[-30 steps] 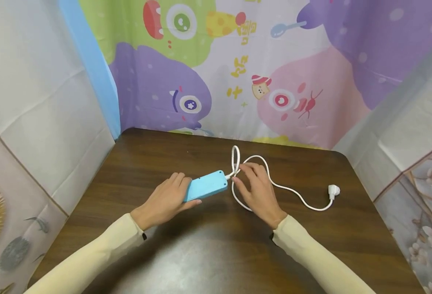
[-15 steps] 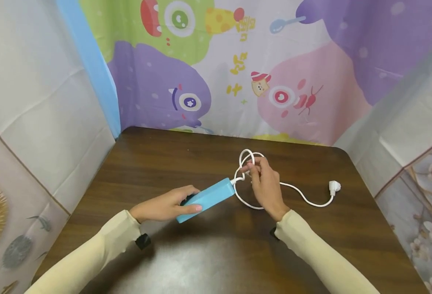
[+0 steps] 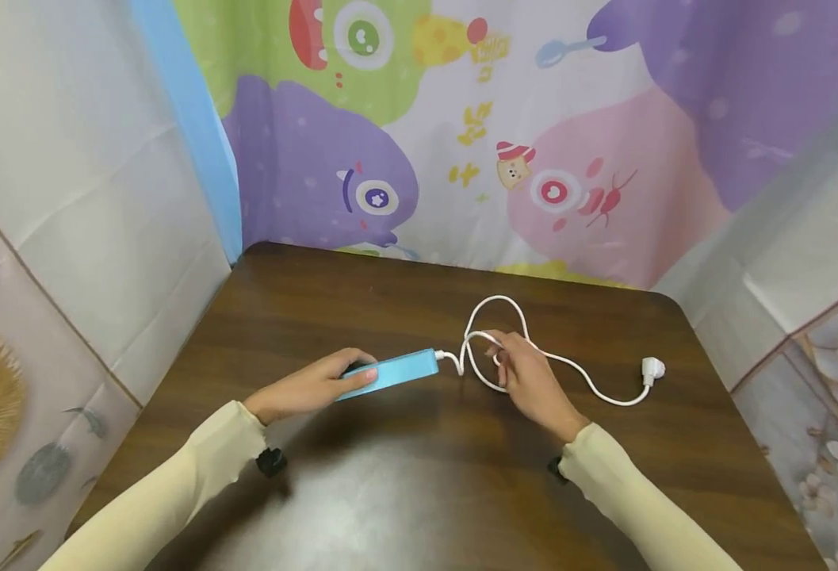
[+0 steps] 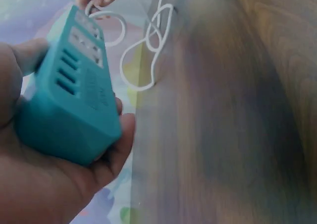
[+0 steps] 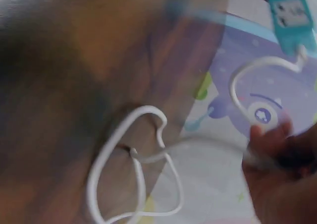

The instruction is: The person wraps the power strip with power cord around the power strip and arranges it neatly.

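My left hand (image 3: 313,386) grips one end of a light-blue power strip (image 3: 397,373), thumb on one side and fingers round the other. In the left wrist view the strip's face shows white socket panels (image 4: 85,44) and several dark slots (image 4: 67,73). A white cord (image 3: 450,358) leaves its far end and curves across to my right hand (image 3: 529,381). My right hand pinches the cord between thumb and curled fingers. Beyond that hand the cord loops over the table and ends in a white plug (image 3: 651,370) on the right.
Everything is over a dark wooden table (image 3: 419,492) with rounded back corners. A cartoon-printed curtain (image 3: 454,143) hangs behind its back edge. Pale fabric panels (image 3: 112,198) stand along both sides.
The power strip has rolled in my left hand, so a narrower side now faces up. My right hand has taken hold of the cord and drawn it rightward, lowering the raised loop.
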`<action>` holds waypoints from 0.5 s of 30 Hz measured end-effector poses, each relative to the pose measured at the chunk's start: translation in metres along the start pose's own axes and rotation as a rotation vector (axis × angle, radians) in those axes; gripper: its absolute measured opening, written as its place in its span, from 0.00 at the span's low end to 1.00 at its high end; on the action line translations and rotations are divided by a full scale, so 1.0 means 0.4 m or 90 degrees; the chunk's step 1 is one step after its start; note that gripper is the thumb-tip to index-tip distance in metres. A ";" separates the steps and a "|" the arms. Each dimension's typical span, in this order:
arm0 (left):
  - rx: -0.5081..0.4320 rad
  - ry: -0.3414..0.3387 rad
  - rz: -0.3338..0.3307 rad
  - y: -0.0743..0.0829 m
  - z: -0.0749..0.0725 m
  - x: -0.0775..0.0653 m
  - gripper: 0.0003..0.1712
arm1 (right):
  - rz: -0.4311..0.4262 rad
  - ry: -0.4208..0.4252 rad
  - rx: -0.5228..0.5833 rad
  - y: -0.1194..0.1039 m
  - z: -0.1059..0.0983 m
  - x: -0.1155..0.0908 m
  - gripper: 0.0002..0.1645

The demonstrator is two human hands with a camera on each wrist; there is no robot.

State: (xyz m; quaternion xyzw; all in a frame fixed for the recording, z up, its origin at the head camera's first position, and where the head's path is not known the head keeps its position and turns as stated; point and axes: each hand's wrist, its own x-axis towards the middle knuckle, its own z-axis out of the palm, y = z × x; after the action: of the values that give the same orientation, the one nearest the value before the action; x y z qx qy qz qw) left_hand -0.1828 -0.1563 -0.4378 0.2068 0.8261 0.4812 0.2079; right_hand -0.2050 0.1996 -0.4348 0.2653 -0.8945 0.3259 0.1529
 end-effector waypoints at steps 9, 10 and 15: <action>-0.151 0.043 -0.021 0.028 -0.003 0.020 0.27 | -0.044 -0.007 -0.203 0.008 0.020 -0.040 0.21; -0.143 0.049 -0.023 0.032 -0.001 0.024 0.27 | -0.066 -0.016 -0.216 0.002 0.020 -0.037 0.22; -0.049 0.088 -0.012 0.054 0.025 0.042 0.28 | -0.092 -0.049 -0.099 -0.048 0.020 -0.012 0.17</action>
State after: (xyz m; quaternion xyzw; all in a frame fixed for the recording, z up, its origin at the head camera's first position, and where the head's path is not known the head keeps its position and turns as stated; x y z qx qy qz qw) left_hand -0.1881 -0.1302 -0.4256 0.1569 0.8212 0.5239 0.1629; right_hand -0.1909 0.1838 -0.4334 0.3285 -0.9009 0.2333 0.1615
